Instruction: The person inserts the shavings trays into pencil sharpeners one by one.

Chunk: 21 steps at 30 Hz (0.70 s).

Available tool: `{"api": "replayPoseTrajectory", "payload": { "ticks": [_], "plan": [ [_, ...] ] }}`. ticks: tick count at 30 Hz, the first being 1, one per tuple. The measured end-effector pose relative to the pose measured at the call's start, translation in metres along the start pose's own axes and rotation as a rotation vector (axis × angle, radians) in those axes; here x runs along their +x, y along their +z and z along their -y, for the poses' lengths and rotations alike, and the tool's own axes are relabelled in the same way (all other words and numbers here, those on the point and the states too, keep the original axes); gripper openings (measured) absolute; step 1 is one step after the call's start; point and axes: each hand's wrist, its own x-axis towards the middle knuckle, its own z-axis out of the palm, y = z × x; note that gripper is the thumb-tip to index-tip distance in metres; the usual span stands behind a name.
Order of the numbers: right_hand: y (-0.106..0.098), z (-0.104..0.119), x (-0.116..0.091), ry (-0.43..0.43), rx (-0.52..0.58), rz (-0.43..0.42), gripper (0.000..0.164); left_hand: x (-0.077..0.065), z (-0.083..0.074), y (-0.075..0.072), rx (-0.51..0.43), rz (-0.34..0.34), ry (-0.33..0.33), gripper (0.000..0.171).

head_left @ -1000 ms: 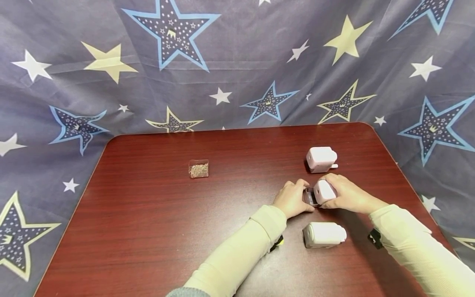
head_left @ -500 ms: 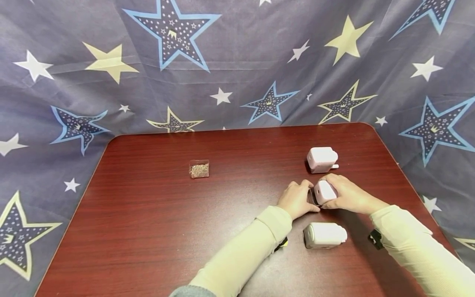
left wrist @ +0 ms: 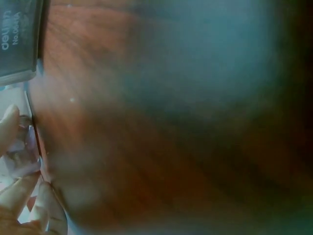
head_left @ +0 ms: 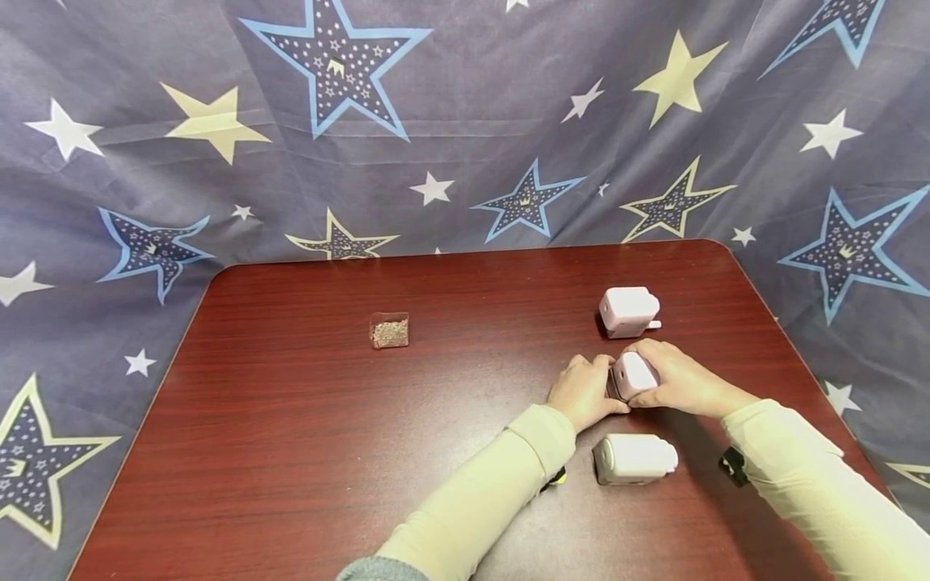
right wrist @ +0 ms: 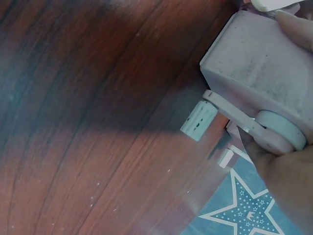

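Note:
A pale pink crank pencil sharpener [head_left: 635,374] stands on the table at the right, and my right hand [head_left: 681,381] grips its body. In the right wrist view its crank handle [right wrist: 234,111] points away from the hand. My left hand [head_left: 585,393] is at the sharpener's left end, thumb and fingers pinching its clear shavings drawer [left wrist: 22,152]. Most of that drawer is inside the sharpener or hidden by the fingers. Behind it stands another pink sharpener [head_left: 629,311]; in front lies a white one [head_left: 635,459], whose brand lettering shows in the left wrist view.
Far to the left, a small clear drawer [head_left: 390,332] filled with pencil shavings sits on the dark red table [head_left: 291,436]. A star-patterned cloth [head_left: 465,129] hangs behind and beside the table.
My left hand has moved right with the drawer, which has slid into the pink sharpener so its dark gap no longer shows. The right hand holds the sharpener in the same spot.

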Motion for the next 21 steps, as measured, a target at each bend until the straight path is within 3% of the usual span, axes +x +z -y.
{"api": "replayPoseTrajectory", "payload": {
  "ticks": [9, 13, 21],
  "plan": [
    [-0.003, 0.007, -0.001, 0.095, -0.112, 0.052, 0.070, -0.002, 0.005, -0.002, 0.024, 0.016, 0.059, 0.079],
    [-0.006, 0.010, -0.001, 0.086, -0.185, 0.046, 0.073, -0.001, 0.011, -0.006, 0.048, 0.007, 0.094, 0.074],
    [-0.013, 0.016, -0.001, 0.095, -0.203, 0.068, 0.101, -0.005, 0.026, -0.025, 0.115, 0.006, 0.195, 0.073]
  ]
}}
